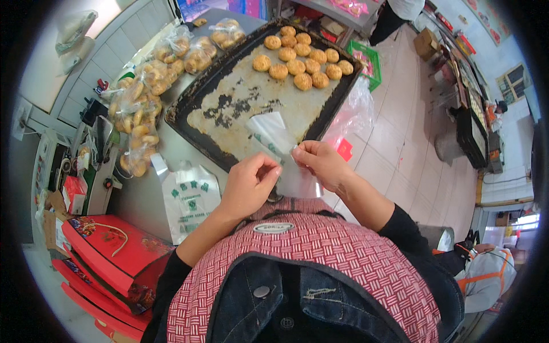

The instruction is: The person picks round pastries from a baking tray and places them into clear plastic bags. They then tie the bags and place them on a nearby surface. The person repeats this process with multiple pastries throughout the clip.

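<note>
Just above my apron, both hands pinch a clear plastic bag (299, 182) with green print. My left hand (251, 182) has its thumb and fingers closed at the bag's left edge. My right hand (322, 163) grips the bag's upper right part between thumb and fingers. Part of the bag lies over the near edge of a worn, dark baking tray (231, 98). Several round golden pastries (303, 81) sit at the tray's far right end. A stack of printed plastic bags (191, 201) lies on the metal table to the left of my left hand.
Clear bags of pastries (139, 107) line the table's left side. Red gift boxes (116, 248) stand at the lower left. A green crate (371, 64) is beyond the tray on the right. One person (392, 19) stands at the top, another (487, 274) at the lower right.
</note>
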Action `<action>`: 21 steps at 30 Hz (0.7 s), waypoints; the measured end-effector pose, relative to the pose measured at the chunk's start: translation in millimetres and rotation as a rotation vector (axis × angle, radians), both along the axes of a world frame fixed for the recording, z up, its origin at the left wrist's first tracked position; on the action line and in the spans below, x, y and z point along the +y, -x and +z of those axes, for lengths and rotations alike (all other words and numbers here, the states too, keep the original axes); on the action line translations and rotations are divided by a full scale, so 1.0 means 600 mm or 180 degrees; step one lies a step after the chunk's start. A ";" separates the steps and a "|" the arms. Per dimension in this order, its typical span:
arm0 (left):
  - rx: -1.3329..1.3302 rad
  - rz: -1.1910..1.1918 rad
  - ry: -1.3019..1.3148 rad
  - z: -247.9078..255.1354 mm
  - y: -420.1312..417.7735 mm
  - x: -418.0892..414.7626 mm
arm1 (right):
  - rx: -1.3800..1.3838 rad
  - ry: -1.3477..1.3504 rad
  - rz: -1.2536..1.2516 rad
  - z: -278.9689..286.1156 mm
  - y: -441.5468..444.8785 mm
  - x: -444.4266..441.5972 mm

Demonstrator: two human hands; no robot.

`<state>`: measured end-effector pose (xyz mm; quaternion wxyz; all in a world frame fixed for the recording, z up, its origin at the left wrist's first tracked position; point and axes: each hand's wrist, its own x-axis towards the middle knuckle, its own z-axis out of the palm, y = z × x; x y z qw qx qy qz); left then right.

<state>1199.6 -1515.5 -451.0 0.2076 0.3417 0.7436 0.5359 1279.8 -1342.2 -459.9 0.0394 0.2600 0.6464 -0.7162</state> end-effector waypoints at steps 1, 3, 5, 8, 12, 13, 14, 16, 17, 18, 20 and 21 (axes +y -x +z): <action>-0.0008 -0.0034 0.0039 -0.007 -0.002 0.000 | -0.0013 0.0220 -0.0025 -0.011 -0.004 -0.003; 0.0004 -0.0106 0.0104 -0.017 -0.006 0.003 | -0.0005 0.0647 -0.0087 -0.031 -0.012 -0.006; -0.0213 -0.0126 0.0186 -0.025 -0.015 -0.002 | 0.0054 0.0993 -0.0297 -0.038 -0.023 -0.017; -0.0325 -0.0150 0.0230 -0.021 -0.019 -0.001 | 0.0040 0.0895 -0.0301 -0.041 -0.027 -0.011; -0.0526 0.0034 0.0038 -0.033 -0.019 -0.004 | 0.0083 -0.0063 -0.0406 -0.031 -0.025 -0.026; -0.0527 0.0068 -0.0017 -0.039 -0.018 -0.004 | 0.0060 -0.0354 -0.0435 -0.027 -0.024 -0.032; -0.0529 0.0104 -0.0071 -0.042 -0.018 -0.005 | 0.0220 -0.0226 -0.0440 -0.025 -0.025 -0.037; -0.0583 0.0090 -0.0140 -0.043 -0.018 -0.006 | 0.0544 0.0043 -0.0455 -0.025 -0.027 -0.046; -0.0611 0.0083 -0.0173 -0.042 -0.018 -0.007 | 0.0632 -0.0134 -0.0418 -0.026 -0.028 -0.047; -0.0678 0.0046 -0.0199 -0.042 -0.020 -0.007 | 0.0712 -0.0302 -0.0391 -0.029 -0.031 -0.048; -0.0815 -0.0027 -0.0249 -0.039 -0.024 -0.009 | 0.0838 -0.0655 -0.0310 -0.033 -0.029 -0.049; -0.0865 -0.0013 -0.0254 -0.042 -0.026 -0.010 | 0.0860 -0.0830 -0.0254 -0.034 -0.025 -0.047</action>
